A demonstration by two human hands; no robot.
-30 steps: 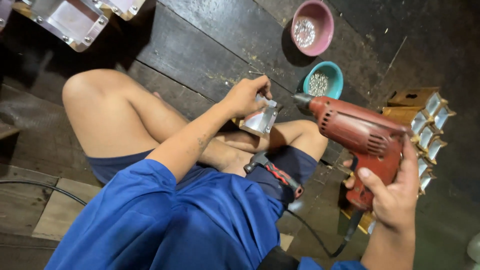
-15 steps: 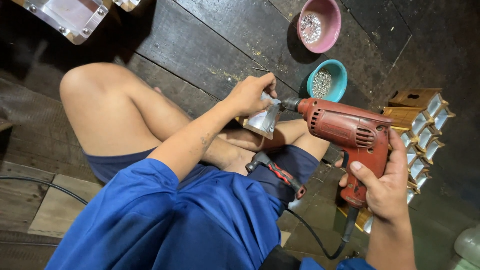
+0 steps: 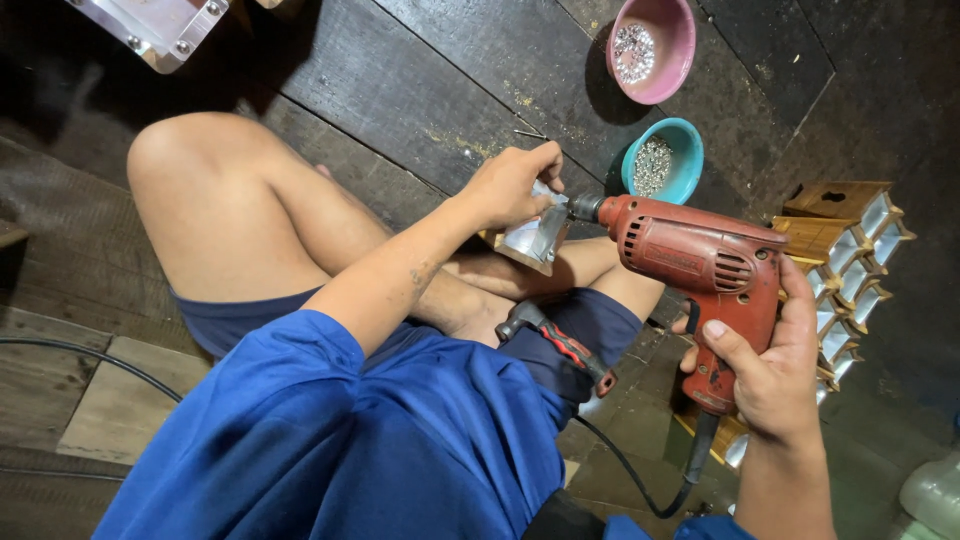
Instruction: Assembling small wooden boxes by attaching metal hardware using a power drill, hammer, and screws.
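Dark wooden floorboards [image 3: 420, 80] fill the background, worn and scratched, person seated on them with bare knee raised. Landmark: red electric drill [image 3: 700, 265]. Right hand [image 3: 775, 375] wrapped tight around the drill's grip, fingers closed, thumb along the side, black cord dropping from the handle base. Drill points left, chuck tip touching a small shiny metal piece [image 3: 535, 238]. Left hand [image 3: 512, 185] just left of the drill's nose, fingers curled closed over the top of that metal piece, pressing it down onto the person's lower leg. Whether the bit has gone into the metal cannot be told.

Above the drill, near its nose: teal bowl [image 3: 665, 160] with small silvery bits inside. Further above that, pink bowl [image 3: 652, 45], same kind of contents. Right of the drill: row of wooden blocks with metal ends [image 3: 850, 255], stacked side by side, running down past the right hand. Below-left of the drill, a hammer with red-black handle [image 3: 560, 345] lies on the person's lap, on blue shorts. Far upper left from the drill, a flat metal plate with corner screws [image 3: 155, 25], partly cut off by the frame edge.
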